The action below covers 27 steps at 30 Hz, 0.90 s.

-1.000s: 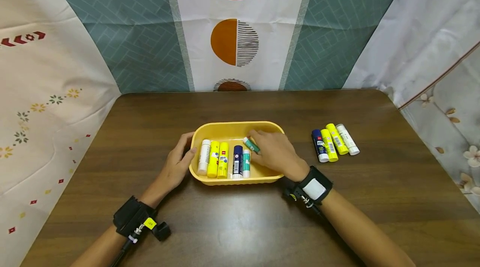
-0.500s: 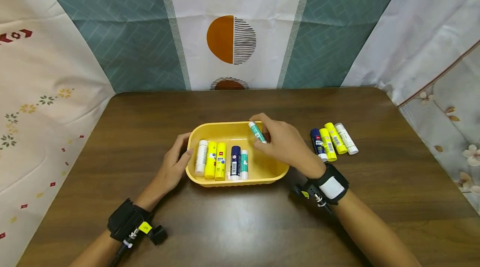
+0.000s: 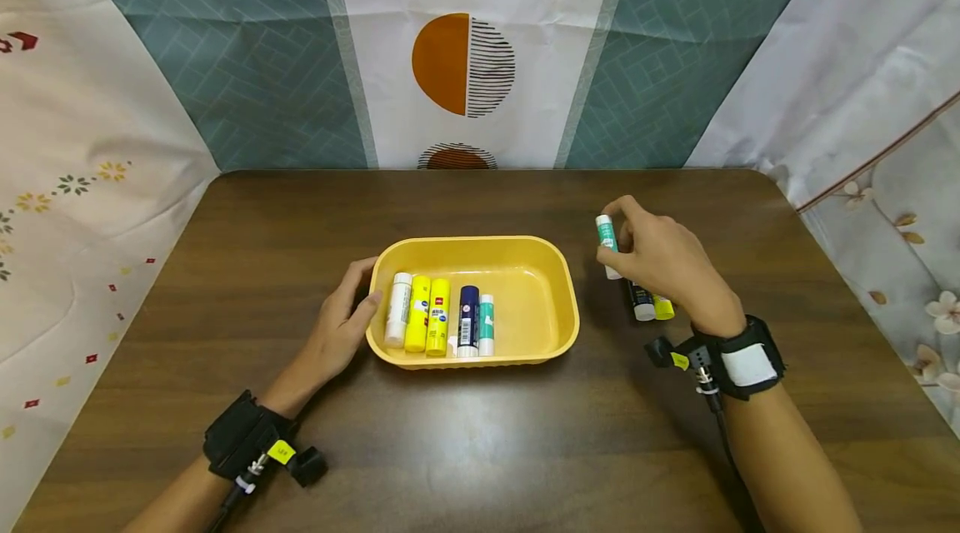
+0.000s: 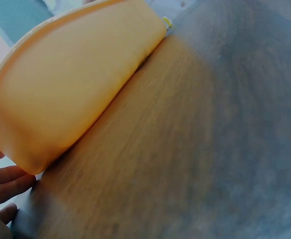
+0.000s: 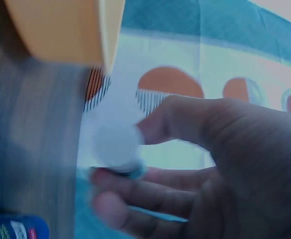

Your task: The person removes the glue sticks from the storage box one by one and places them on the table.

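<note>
My right hand (image 3: 667, 262) pinches a small teal-and-white glue stick (image 3: 607, 241) between thumb and fingers, above the table right of the yellow tray (image 3: 536, 350). In the right wrist view its round white end (image 5: 116, 144) is blurred. My left hand (image 3: 339, 325) holds the tray's left end, thumb at the rim and fingers against the outer wall. Inside the tray lie a white glue stick (image 3: 398, 310), two yellow glue sticks (image 3: 438, 317), a navy glue stick (image 3: 468, 321) and another teal one (image 3: 486, 325), side by side in its left and middle part.
Under and behind my right hand, a navy glue stick (image 3: 642, 302) and a yellow one (image 3: 663, 307) show on the brown wooden table (image 3: 465, 450); the hand hides whatever else lies there. Patterned cloth (image 3: 277, 83) hangs behind the table and at both sides.
My right hand has lifted the teal glue stick out of the tray and carried it right, over to the glue sticks on the table. My left hand has stayed at the tray.
</note>
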Motion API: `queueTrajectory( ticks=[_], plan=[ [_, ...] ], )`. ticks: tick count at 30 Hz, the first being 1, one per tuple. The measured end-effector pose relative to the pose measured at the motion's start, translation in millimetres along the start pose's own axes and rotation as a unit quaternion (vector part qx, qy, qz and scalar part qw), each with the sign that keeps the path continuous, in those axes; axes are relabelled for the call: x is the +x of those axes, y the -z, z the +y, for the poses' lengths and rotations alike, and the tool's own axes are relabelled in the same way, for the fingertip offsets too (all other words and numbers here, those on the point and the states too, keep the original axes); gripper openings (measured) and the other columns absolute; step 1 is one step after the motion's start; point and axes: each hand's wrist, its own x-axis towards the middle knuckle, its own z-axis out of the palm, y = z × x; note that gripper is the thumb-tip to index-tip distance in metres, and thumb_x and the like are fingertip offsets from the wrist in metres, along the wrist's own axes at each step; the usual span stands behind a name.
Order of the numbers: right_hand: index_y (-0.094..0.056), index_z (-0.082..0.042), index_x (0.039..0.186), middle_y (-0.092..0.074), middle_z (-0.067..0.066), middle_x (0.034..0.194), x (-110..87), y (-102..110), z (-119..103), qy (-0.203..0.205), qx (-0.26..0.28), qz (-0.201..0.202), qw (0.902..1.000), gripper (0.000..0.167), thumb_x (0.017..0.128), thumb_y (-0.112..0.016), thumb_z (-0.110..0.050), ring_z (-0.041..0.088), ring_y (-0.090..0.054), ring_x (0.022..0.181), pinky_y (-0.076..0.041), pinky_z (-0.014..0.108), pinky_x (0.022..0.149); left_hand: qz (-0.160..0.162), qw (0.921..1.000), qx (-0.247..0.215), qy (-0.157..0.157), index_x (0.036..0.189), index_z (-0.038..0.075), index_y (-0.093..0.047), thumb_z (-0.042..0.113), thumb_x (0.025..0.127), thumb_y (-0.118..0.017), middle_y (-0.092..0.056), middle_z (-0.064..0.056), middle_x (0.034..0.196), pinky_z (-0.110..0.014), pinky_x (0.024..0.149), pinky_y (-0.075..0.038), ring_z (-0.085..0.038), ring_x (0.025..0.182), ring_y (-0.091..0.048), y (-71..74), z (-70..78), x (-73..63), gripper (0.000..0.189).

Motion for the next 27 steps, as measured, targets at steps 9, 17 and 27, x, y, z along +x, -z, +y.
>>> queueTrajectory(
  ticks=[9,17,27],
  plan=[
    [-0.049,-0.005,0.13,-0.06,0.006,0.08,8.1,-17.1,7.2,-0.035,-0.035,-0.133,0.9899,0.052,0.091,-0.075,-0.028,0.018,-0.055,0.061,-0.044,0.032,0.054,-0.001,1.0,0.008,0.002,0.149,0.015,-0.041,0.015,0.107,-0.044,-0.054,-0.01,0.14,-0.018,0.098,-0.04,-0.022,0.121,-0.051,6.4,0.9,-2.6,0.042],
    [-0.05,-0.006,0.125,-0.064,0.006,0.086,10.7,-27.9,7.7,-0.072,-0.09,-0.179,0.977,0.053,0.09,-0.077,-0.036,0.021,-0.059,0.07,-0.046,0.035,0.058,-0.004,0.9998,0.016,0.004,0.149,0.016,-0.041,0.015,0.107,-0.045,-0.054,-0.009,0.14,-0.018,0.1,-0.039,-0.022,0.123,-0.051,8.1,1.1,-5.3,0.042],
    [-0.06,-0.006,0.113,-0.068,0.009,0.09,9.3,-24.0,16.2,-0.086,-0.135,-0.144,0.9766,0.045,0.083,-0.083,-0.031,0.029,-0.063,0.077,-0.047,0.046,0.063,-0.006,0.9999,0.011,0.003,0.15,0.018,-0.041,0.017,0.108,-0.045,-0.053,-0.007,0.143,-0.029,0.103,-0.041,-0.022,0.126,-0.051,0.1,0.2,-1.7,0.042]
  ],
)
